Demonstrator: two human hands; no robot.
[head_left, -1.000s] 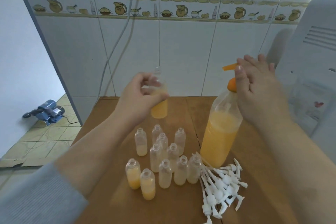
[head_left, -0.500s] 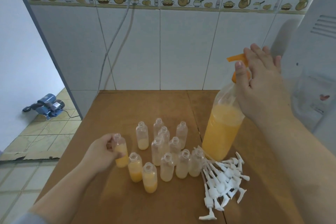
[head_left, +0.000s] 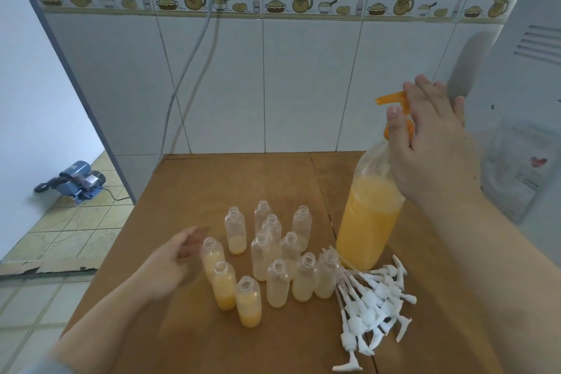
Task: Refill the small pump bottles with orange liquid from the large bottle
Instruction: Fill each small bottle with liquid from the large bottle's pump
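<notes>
1. The large bottle (head_left: 368, 222) stands upright on the wooden table (head_left: 212, 185), right of the cluster of small bottles, and is filled with orange liquid to a little above half its height.
2. The right hand (head_left: 431, 149) rests on the orange pump head (head_left: 394, 106) at the top of the large bottle, fingers straight and spread, thumb along the neck; it curls round nothing.
3. The left hand (head_left: 173, 261) hovers just left of the small bottles, blurred, fingers loosely extended and holding nothing.
4. Eleven small bottles (head_left: 273, 255) stand uncapped and upright in a tight group in the middle of the table.
5. The three bottles nearest the left hand (head_left: 224, 285) hold the most orange liquid; the others show only a pale layer at the bottom.
6. A heap of white pump tops (head_left: 370, 304) lies on the table just right of the small bottles, at the foot of the large bottle.
7. A blue water pump (head_left: 76, 182) sits on the tiled floor to the left.
</notes>
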